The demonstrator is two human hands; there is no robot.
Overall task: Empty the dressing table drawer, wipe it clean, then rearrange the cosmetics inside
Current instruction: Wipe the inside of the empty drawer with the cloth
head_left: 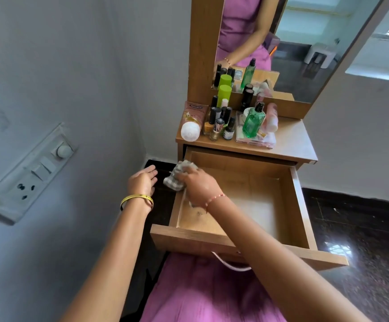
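Note:
The wooden drawer [302, 205] of the dressing table is pulled out and has nothing inside. My right hand [197, 184] grips a grey checked cloth [177, 175] and holds it against the top of the drawer's left wall. My left hand [142, 180] hovers just left of the drawer with relaxed fingers, holding nothing. On the table top [291, 140] stand the cosmetics: a green glass bottle [253, 123], a pink tube with a white cap [190, 122], a lime-green capped bottle [224, 95] and several small nail polish bottles [219, 123].
A mirror [305, 43] rises behind the table top. A clear plastic tray [256, 139] lies under the green bottle. A switch panel [26, 175] is on the wall at left. Dark polished floor [363, 228] lies to the right of the drawer.

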